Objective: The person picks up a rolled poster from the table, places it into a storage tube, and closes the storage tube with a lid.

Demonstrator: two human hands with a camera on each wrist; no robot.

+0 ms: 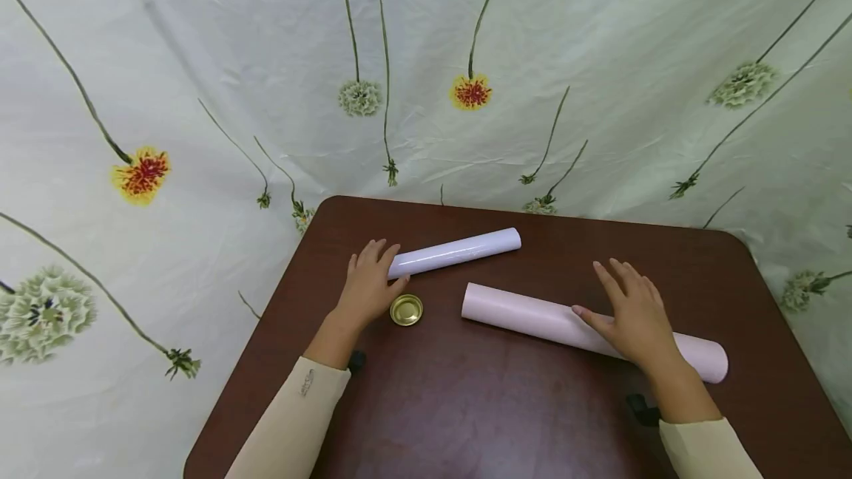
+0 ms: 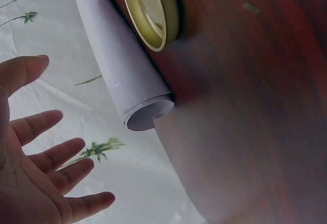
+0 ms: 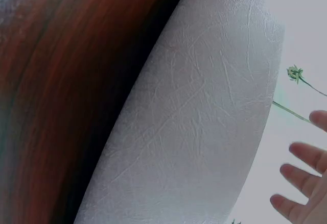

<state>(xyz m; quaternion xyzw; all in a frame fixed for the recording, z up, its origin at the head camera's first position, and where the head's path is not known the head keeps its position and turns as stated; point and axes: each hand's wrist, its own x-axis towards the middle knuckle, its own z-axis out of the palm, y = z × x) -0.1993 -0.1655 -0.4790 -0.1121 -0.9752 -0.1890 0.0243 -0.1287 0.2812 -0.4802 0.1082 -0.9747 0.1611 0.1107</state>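
My left hand (image 1: 366, 288) hovers with spread fingers by the left end of a thin white roll (image 1: 459, 251), whose tip it hides in the head view. In the left wrist view the roll (image 2: 120, 55) shows an open, layered end, apart from the hand (image 2: 41, 168). A small round gold dish (image 1: 406, 310) lies just right of the left hand. My right hand (image 1: 635, 320) is held above a thicker pale pink roll (image 1: 526, 311), fingers spread, covering part of it. In the right wrist view this roll's creased surface (image 3: 189, 112) stands apart from the fingertips (image 3: 294, 173).
The rolls and dish lie on a dark brown table (image 1: 492, 405) with rounded corners. A white cloth (image 1: 426, 139) printed with flowers hangs behind it and at its sides. Dark wrist straps (image 1: 642, 411) show near the wrists.
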